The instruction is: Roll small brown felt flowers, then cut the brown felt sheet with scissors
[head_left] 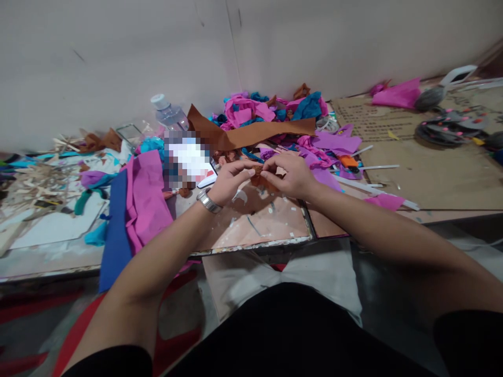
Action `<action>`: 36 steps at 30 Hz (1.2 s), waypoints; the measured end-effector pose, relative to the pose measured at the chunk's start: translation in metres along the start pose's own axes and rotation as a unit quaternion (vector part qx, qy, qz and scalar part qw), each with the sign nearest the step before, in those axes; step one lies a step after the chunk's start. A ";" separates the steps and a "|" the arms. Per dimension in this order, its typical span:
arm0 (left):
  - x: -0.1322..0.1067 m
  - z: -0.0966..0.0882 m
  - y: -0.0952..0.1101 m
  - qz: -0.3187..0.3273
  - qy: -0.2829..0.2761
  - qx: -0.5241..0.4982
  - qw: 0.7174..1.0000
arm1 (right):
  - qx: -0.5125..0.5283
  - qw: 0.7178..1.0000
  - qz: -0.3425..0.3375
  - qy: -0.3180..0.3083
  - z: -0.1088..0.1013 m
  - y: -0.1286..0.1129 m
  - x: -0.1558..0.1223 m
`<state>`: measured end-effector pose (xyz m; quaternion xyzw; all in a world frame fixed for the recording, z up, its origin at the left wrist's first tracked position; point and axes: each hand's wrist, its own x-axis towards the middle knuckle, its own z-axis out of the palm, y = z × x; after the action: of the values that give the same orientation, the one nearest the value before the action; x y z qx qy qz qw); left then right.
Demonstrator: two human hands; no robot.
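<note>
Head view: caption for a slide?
Left hand and right hand pinch a small brown paper piece over a worktable strewn with crepe paper scraps.

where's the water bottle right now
In the head view the water bottle sits at the back left of the table, by the wall, just left of the brown paper strip.

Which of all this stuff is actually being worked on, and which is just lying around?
In hand: small brown paper piece, pinched between left hand and right hand.
Lying about: long brown strip, water bottle, blue sheet, pink paper, white stick.
</note>
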<state>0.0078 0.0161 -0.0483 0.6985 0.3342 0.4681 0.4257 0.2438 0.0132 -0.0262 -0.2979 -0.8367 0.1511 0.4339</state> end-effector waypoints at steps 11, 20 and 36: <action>-0.002 0.003 0.018 0.004 -0.038 0.045 0.998 | -0.011 1.000 -0.007 0.001 0.002 0.002 -0.002; -0.002 0.006 0.014 0.062 -0.007 0.046 0.997 | -0.010 1.000 -0.016 0.009 0.002 0.001 -0.001; -0.002 0.005 0.014 0.052 -0.014 0.025 0.998 | -0.017 1.000 -0.010 0.003 0.002 0.000 -0.002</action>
<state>0.0130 0.0068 -0.0371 0.7317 0.3032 0.4716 0.3876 0.2430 0.0119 -0.0281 -0.2975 -0.8407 0.1312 0.4330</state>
